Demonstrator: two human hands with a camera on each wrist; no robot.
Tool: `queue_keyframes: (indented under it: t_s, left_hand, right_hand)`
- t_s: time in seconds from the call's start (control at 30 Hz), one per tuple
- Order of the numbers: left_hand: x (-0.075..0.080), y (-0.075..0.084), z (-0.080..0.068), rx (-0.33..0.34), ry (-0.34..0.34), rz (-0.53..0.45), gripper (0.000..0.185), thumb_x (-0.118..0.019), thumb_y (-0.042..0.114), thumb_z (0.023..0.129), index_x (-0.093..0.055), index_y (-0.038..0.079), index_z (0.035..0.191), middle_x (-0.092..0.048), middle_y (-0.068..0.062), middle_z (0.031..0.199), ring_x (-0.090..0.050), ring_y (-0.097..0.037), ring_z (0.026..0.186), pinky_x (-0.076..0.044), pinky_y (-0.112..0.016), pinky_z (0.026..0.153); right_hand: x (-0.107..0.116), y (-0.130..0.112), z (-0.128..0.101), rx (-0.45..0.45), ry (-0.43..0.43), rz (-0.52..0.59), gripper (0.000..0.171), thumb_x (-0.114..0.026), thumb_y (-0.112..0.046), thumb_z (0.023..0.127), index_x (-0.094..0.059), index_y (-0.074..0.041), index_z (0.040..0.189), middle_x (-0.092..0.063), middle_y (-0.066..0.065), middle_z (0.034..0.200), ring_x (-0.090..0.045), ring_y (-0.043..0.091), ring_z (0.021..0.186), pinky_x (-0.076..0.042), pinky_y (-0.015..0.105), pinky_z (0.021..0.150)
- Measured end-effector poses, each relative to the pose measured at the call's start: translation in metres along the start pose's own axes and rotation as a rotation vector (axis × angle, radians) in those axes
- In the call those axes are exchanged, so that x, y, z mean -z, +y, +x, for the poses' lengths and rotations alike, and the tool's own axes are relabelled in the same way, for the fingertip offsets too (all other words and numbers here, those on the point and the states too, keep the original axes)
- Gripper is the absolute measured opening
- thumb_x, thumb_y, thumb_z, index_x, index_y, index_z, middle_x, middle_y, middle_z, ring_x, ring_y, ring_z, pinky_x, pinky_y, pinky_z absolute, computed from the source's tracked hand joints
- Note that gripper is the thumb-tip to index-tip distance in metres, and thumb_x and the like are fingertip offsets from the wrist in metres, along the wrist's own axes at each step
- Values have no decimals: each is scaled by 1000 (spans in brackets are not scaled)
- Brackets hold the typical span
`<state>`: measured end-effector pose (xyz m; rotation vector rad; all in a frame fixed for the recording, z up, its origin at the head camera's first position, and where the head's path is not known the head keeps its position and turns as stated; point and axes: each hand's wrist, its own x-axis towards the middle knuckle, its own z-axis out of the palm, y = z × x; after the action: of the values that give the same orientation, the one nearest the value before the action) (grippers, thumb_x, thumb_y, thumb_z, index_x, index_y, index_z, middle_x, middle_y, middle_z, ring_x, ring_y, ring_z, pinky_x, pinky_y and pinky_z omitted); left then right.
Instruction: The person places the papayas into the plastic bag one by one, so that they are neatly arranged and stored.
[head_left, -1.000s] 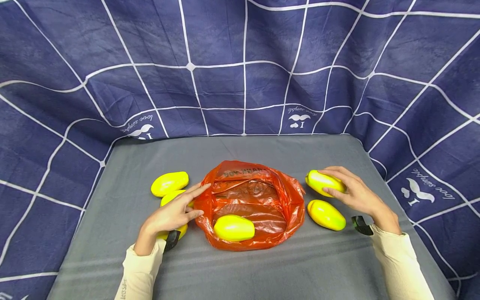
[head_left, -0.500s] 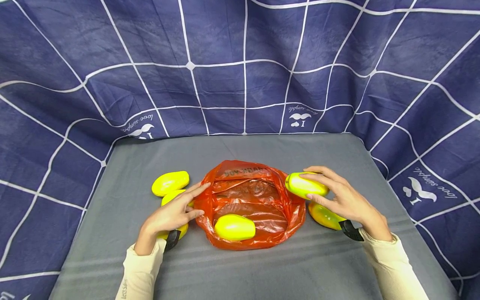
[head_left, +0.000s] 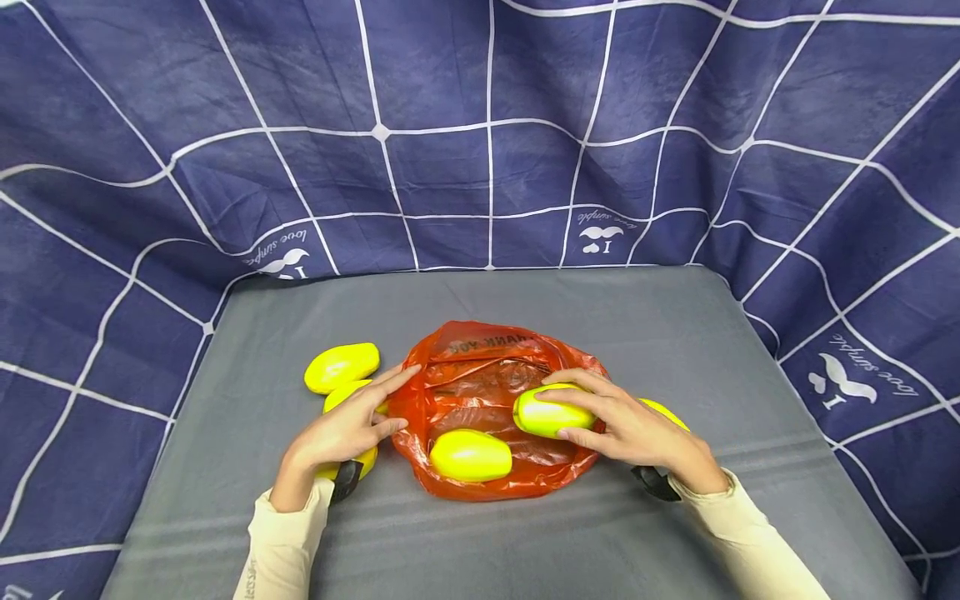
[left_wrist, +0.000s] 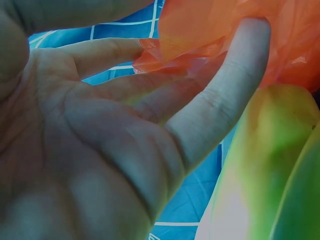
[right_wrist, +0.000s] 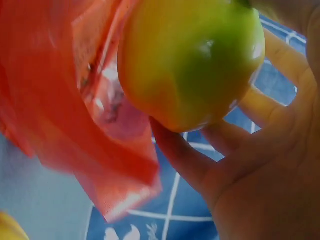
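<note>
Right of centre in the head view, the right hand (head_left: pixel 626 425) curls around a yellow-green fruit (head_left: pixel 542 414) over the red bag's (head_left: pixel 483 490) opening, its forearm (head_left: pixel 742 529) slanting from lower right. Left of centre, the left hand (head_left: pixel 341 432), fingers spread, touches the bag's left edge.

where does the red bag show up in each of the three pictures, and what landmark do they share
Head: red bag just below the middle, between the left hand and right hand.
Left wrist: red bag at top right, looking more orange.
Right wrist: red bag fills the upper left, left of the held fruit.
Shared landmark: the blue cloth with white lines.
</note>
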<state>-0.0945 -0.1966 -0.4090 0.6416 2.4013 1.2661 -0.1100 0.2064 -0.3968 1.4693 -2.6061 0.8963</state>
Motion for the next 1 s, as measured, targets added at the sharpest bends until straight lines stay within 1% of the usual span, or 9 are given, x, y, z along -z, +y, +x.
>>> queue_keyframes:
  t_s: [0.07,0.17,0.23,0.33,0.4,0.67,0.73,0.87,1.0]
  left_hand:
    - [0,0,0,-7,2,-2,72,-64,-1,94,-29,2,157,-17,-29,162,-68,-26,107,-57,-22,83]
    - [1,0,1,-9,-2,-8,72,-64,-1,94,-29,2,157,-17,-29,162,-69,-23,102,-57,-23,82]
    - [1,0,1,-7,-5,-10,72,-64,0,94,-28,2,157,-17,-29,162,-69,-23,103,-57,-23,83]
    - [1,0,1,-1,-7,-6,73,-65,1,94,-28,3,157,-17,-28,163,-68,-23,105,-56,-22,83]
    - [1,0,1,1,-7,-2,73,-66,1,94,-29,2,157,-18,-28,162,-68,-25,106,-56,-22,84]
    - [2,-1,2,9,-14,4,75,-67,1,93,-27,1,157,-17,-29,162,-70,-16,93,-57,-22,82]
    - [2,-1,2,11,-15,7,75,-67,1,93,-27,2,157,-17,-29,162,-70,-17,94,-57,-22,82]
    - [2,-1,2,8,-17,4,75,-67,1,93,-27,2,157,-17,-28,163,-68,-22,104,-57,-23,82]
    - [1,-2,3,2,-20,-2,75,-66,0,93,-27,2,157,-17,-28,163,-67,-25,106,-57,-23,82]
  right_hand:
    - [-7,-1,1,-1,-30,14,52,-72,-26,94,-55,-25,142,-51,-1,142,-48,13,129,-39,26,107]
    - [-16,-2,2,-21,-85,23,51,-68,-31,96,-52,-26,145,-49,-1,145,-47,13,132,-43,32,107]
    - [-22,-1,1,-19,-107,23,51,-67,-31,97,-52,-25,145,-48,-2,145,-47,13,132,-44,35,107]
    - [-29,4,-3,5,-99,5,52,-70,-28,95,-53,-22,144,-50,1,144,-49,15,132,-44,36,107]
    - [-31,7,-6,6,-95,1,52,-71,-26,94,-55,-21,143,-52,2,143,-50,14,131,-45,36,106]
    - [-36,13,-15,-47,-121,-50,50,-70,-27,95,-55,-21,142,-55,1,139,-52,15,127,-47,41,102]
    - [-37,14,-15,-61,-140,-53,50,-69,-29,95,-55,-22,142,-54,0,139,-51,14,128,-47,41,103]
    - [-41,15,-15,-85,-189,-47,48,-66,-32,98,-54,-25,144,-53,-3,140,-50,14,129,-46,42,104]
    - [-44,16,-13,-92,-208,-30,49,-64,-34,98,-53,-25,145,-52,2,143,-48,17,132,-45,44,106]
